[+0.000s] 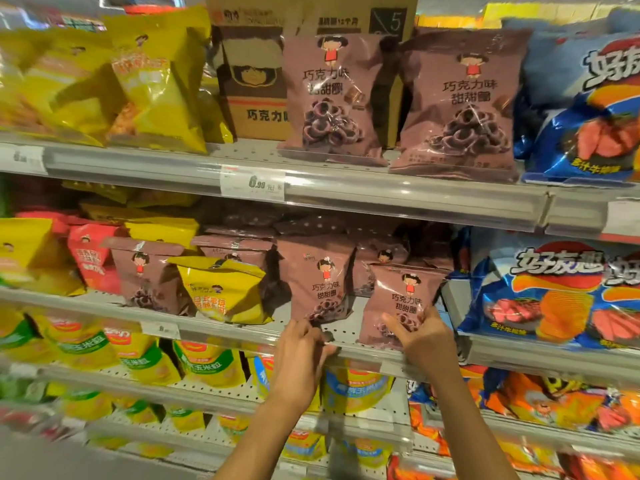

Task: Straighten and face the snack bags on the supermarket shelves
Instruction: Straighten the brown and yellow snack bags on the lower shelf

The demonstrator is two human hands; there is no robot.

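Grey perforated metal shelves carry the stock. The top shelf (pixel 242 154) holds yellow snack bags (pixel 156 84) at the left, a brown cardboard carton (pixel 256 98) behind, two mauve chocolate-ring bags (pixel 332 98) standing upright and facing out, and blue crisp bags (pixel 585 109) at the right; a price tag (pixel 252 183) sits in its front rail. The middle shelf (pixel 346 329) bears more mauve ring bags (pixel 318 278), some leaning, one yellow bag (pixel 225 292) tilted among them, a red bag (pixel 93 258) and blue crisp bags (pixel 554 292). The lower shelf (pixel 221 389) carries yellow-green corn snack bags (pixel 207 365).
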